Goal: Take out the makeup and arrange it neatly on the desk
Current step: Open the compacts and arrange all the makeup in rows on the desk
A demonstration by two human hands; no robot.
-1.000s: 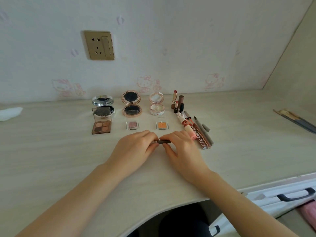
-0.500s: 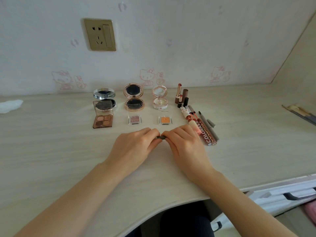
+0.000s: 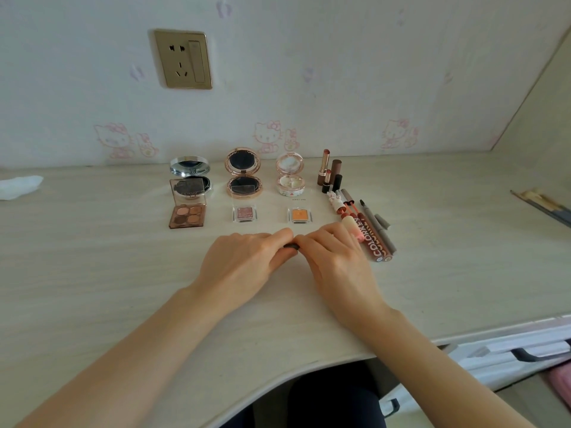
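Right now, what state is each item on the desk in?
left hand: pinching small dark item
right hand: pinching same item
silver compact: open
rose-gold compact: open
white compact: open
eyeshadow palette: open, lid up
lipstick: uncapped, upright

A gold wall socket [image 3: 183,59] with a switch is mounted on the pale wallpaper [image 3: 340,72], which carries pink cartoon cat prints [image 3: 268,136]. A crumpled white tissue [image 3: 19,186] lies at the bench's far left edge. A bundle of thin sticks [image 3: 543,205] lies at the far right. A white drawer unit [image 3: 509,350] with a dark handle [image 3: 537,353] sits below the bench's right side.
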